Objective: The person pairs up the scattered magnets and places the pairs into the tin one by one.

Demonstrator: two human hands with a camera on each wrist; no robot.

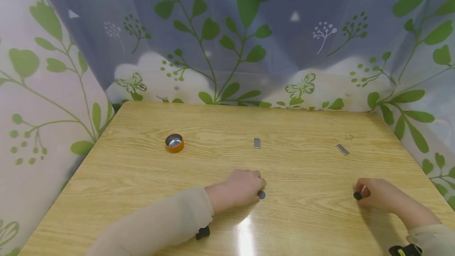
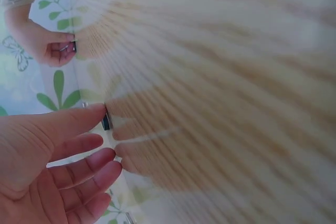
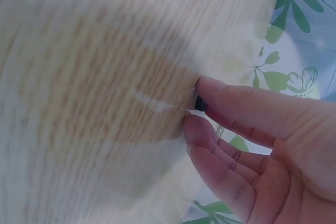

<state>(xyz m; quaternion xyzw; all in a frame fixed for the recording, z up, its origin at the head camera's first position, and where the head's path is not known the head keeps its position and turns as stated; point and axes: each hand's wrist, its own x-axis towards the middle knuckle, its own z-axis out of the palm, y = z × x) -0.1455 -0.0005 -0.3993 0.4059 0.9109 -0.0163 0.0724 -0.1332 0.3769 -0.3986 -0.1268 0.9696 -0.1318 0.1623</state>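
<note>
i have the left hand point(image 1: 239, 188) low over the table point(image 1: 302, 161), near the middle. its thumb and first finger look nearly closed on a small dark disc point(image 1: 261, 195), and the other fingers are loose. the right hand point(image 1: 382, 196) is well apart, out to the right. it pinches a small black piece point(image 1: 357, 196) with just the tips of thumb and finger. both pieces are on the near side of the two gray bars. i can't tell from far away how hard either hand squeezes, or if the pieces touch the wood.

my big worry is a slip. the pieces are tiny and only the tips have them, so a soft pinch could let one drop. the disc looks round, so i think it might roll if it lands on its edge. squeezing too hard could make one pop out, too.

if the left hand goes straight ahead and too low, it could bump the gray bar point(image 1: 257, 143). the right hand could hit the tilted bar point(image 1: 343, 149) the same way. the orange cup point(image 1: 174, 150) is far to the left, so a wide swing of the sleeve point(image 1: 167, 218) might tip it.
</note>
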